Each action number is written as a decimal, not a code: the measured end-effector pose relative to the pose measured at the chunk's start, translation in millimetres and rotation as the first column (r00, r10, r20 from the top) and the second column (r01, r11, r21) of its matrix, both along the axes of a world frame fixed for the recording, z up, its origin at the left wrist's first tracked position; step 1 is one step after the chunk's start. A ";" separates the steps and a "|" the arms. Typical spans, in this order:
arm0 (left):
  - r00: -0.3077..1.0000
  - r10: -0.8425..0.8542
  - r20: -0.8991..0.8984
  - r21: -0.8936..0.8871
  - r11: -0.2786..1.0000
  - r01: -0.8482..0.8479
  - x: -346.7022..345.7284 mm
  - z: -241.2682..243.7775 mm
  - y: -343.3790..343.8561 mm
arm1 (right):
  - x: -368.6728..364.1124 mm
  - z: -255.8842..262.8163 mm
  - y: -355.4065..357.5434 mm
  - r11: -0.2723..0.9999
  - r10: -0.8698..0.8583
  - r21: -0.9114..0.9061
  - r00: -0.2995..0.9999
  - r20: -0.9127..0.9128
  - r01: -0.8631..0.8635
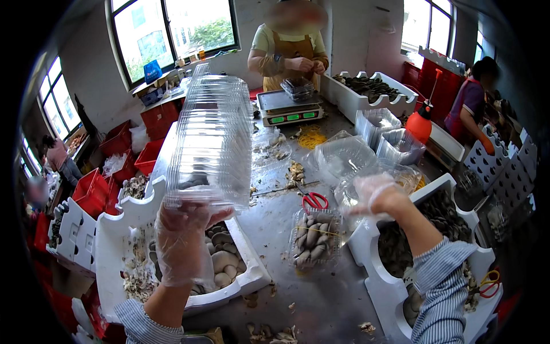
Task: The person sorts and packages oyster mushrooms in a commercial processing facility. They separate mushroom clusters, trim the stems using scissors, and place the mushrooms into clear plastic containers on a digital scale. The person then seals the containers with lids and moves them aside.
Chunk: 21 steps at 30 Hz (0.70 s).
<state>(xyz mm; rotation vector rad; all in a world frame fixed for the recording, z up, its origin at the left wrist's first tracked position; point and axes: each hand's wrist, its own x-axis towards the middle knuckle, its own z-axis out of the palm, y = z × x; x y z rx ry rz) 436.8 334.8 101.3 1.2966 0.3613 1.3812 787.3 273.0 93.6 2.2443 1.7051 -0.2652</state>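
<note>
My left hand [182, 236], in a clear plastic glove, grips the lower end of a tall stack of nested clear plastic clamshell containers [210, 137], raised above a white foam box of mushrooms [225, 258]. My right hand [378, 195], also gloved and somewhat blurred, is spread over loose clear containers [346, 157] at the table's right side; whether it touches one I cannot tell. Between the hands, a clear container packed with grey oyster mushrooms [316, 238] lies on the metal table with a yellow rubber band across it. Red-handled scissors [315, 201] lie just behind it.
A digital scale [290, 107] bears a packed container; a co-worker [292, 51] stands behind it. Yellow rubber bands [313, 136], stacked trays [399, 146] and a red spray bottle [419, 124] are farther back. A foam box of mushrooms [404, 288] stands under my right forearm. Mushroom scraps litter the table.
</note>
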 end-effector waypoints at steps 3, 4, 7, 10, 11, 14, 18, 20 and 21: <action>0.990 -0.078 0.118 -0.092 0.992 0.089 0.8 -7.7 -11.1 | -1.3 -35.1 -10.4 0.998 -0.023 0.054 0.993 0.117 0.016; 0.992 -0.095 0.087 -0.054 0.993 0.100 11.3 -2.7 -19.7 | 26.0 -69.8 -4.4 0.985 -0.045 0.171 0.987 0.157 0.018; 0.995 -0.095 0.020 -0.066 0.993 0.096 11.2 -4.6 -29.5 | 27.9 -62.3 15.3 0.926 -0.124 0.375 0.974 0.192 0.044; 0.997 -0.080 0.014 -0.101 0.992 0.081 11.0 3.0 -38.0 | 42.4 -70.7 45.3 0.850 -0.227 0.510 0.966 0.122 0.135; 0.998 -0.068 0.017 -0.123 0.990 0.069 13.2 2.3 -38.3 | 49.5 -79.1 54.6 0.858 -0.246 0.486 0.963 0.107 0.165; 1.000 -0.001 0.004 -0.180 0.984 0.002 13.3 1.7 -41.7 | 35.5 -90.8 74.2 0.870 -0.333 0.390 0.943 0.010 0.303; 0.998 0.017 -0.067 -0.102 0.995 -0.024 17.9 2.7 -41.8 | 25.4 -131.1 80.8 0.938 -0.260 0.228 0.965 -0.027 0.259; 0.994 -0.014 -0.111 0.016 1.000 0.016 24.1 6.1 -43.6 | 20.6 -124.0 81.2 0.927 -0.310 0.191 0.947 -0.087 0.322; 0.990 -0.018 -0.138 0.067 0.997 0.028 23.0 7.5 -44.6 | 9.3 -109.3 78.0 0.925 -0.326 0.164 0.938 -0.117 0.342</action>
